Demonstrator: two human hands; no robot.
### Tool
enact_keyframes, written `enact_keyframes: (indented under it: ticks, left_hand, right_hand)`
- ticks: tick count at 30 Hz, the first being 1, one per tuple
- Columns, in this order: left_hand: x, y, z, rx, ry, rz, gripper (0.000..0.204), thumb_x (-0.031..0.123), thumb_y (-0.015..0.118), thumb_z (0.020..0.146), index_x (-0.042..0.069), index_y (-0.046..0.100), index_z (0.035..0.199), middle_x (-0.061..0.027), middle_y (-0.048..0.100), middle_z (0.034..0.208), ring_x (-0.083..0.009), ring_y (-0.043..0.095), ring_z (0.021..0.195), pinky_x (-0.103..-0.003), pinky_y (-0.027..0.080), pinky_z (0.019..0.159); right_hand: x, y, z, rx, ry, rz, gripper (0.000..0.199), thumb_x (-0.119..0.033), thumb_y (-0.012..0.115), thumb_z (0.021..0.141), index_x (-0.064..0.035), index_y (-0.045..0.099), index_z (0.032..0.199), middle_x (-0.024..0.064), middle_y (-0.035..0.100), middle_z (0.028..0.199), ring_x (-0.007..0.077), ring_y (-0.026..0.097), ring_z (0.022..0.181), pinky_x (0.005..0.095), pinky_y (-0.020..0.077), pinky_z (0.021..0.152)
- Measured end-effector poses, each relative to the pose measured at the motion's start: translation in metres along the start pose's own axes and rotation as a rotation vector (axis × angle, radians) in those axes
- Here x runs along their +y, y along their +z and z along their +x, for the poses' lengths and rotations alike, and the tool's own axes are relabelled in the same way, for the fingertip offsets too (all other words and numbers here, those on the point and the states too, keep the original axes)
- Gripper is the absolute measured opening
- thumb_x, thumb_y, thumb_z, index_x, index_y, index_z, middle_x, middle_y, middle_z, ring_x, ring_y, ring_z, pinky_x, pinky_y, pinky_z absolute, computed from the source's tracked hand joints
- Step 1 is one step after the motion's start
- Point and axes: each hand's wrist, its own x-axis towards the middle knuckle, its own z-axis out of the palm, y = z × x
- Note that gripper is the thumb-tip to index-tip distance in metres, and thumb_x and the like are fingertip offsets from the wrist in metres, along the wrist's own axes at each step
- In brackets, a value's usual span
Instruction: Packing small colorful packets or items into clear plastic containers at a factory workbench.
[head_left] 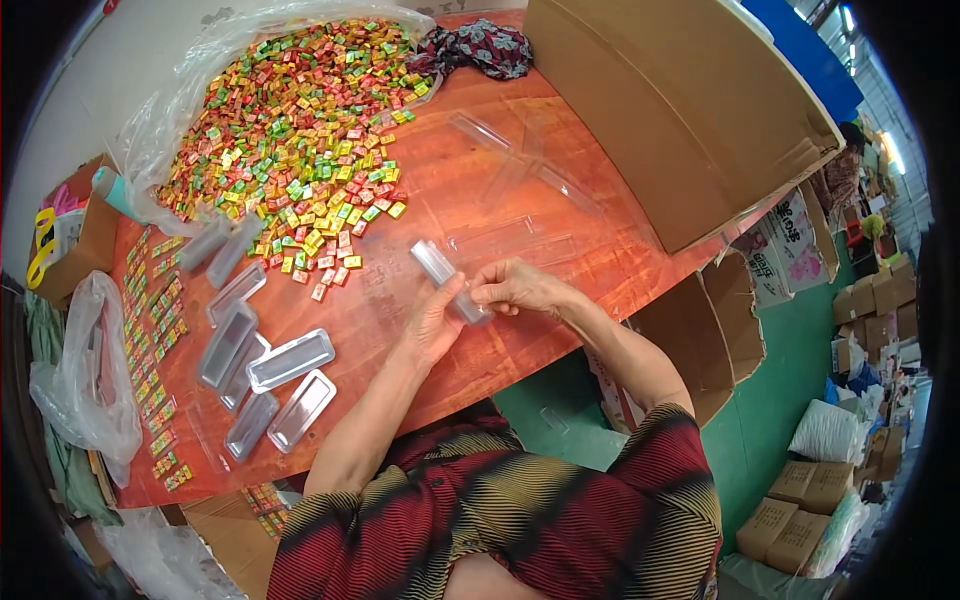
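Above a red-orange wood-grain table (440, 180), a worker in a striped red, black and tan shirt (520, 500) handles a long, narrow case of clear plastic (434, 263) at the centre of the clock, with twelve pointing away from the body. The left hand (432, 325) closes around the case, thumb along its upper side; the right hand (517, 287), its fingers bunched narrow, is at the near end, though from where I stand I cannot tell whether it grips. Handling like this seems best done with light, even pressure along the long edges, the left hand steadying while the right works the end, since thin plastic may bow or crack under a squeeze. The case tilts from eleven toward five o'clock, its far end bright with glare, its near end blurred; no coloured pieces show through, and whether it is one shell or two is unclear. At eight o'clock lie clear, rounded-rectangle plastic trays (291, 360); between ten and eleven spreads a heap of small red, yellow and green wrapped blocks (300, 140); toward two stands a tall brown cardboard box (680, 110).
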Motion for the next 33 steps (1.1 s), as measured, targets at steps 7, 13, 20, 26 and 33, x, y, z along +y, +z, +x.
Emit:
enact_keyframes:
  ticks: [7,13,20,26,33]
  left_hand:
    - [-0.001,0.002,-0.003,0.075,-0.078,0.082,0.026,0.024,0.059,0.074,0.008,0.048,0.092,-0.0118,0.055,0.088,-0.0298,0.055,0.08,-0.042,0.045,0.076]
    - [-0.006,0.007,-0.005,0.053,-0.072,0.026,0.034,0.016,0.06,0.074,0.012,0.038,0.1,-0.006,0.049,0.086,-0.0223,0.054,0.08,-0.038,0.048,0.069]
    - [-0.009,0.016,-0.003,0.003,-0.02,0.05,0.031,0.014,0.06,0.074,0.012,0.04,0.097,-0.0012,0.047,0.086,-0.0168,0.053,0.079,-0.036,0.049,0.065]
    - [-0.018,0.011,0.0,-0.028,-0.048,0.058,0.032,0.015,0.061,0.074,0.011,0.039,0.097,-0.0023,0.049,0.084,-0.0186,0.054,0.079,-0.036,0.049,0.065]
    - [-0.021,0.017,-0.01,-0.011,-0.182,0.056,0.028,0.022,0.059,0.075,0.01,0.044,0.095,-0.0109,0.054,0.086,-0.0307,0.055,0.083,-0.044,0.047,0.07]
  right_hand:
    - [0.006,-0.048,-0.026,0.981,-0.461,-1.318,0.015,-0.017,0.055,0.073,-0.0032,0.053,0.077,0.0127,0.049,0.062,0.0267,0.05,0.054,0.0356,0.0415,0.051]
    - [-0.007,-0.002,-0.034,0.771,-0.283,-0.849,0.021,-0.017,0.058,0.072,-0.0013,0.053,0.084,0.0093,0.055,0.072,0.0221,0.054,0.061,0.031,0.0437,0.055]
    - [0.013,0.002,-0.023,0.093,-0.047,0.07,0.019,-0.023,0.061,0.072,-0.0044,0.057,0.072,-0.0022,0.048,0.058,0.0059,0.039,0.046,0.0183,0.0281,0.041]
    - [0.005,-0.001,-0.036,0.197,0.056,-0.036,0.016,-0.018,0.058,0.072,-0.0046,0.054,0.064,0.0005,0.05,0.056,0.0103,0.041,0.043,0.0224,0.0307,0.039]
    - [0.046,-0.078,-0.075,1.288,-0.298,-1.337,0.017,-0.016,0.054,0.072,0.0001,0.048,0.07,0.0167,0.051,0.064,0.0304,0.053,0.057,0.0388,0.0417,0.05]
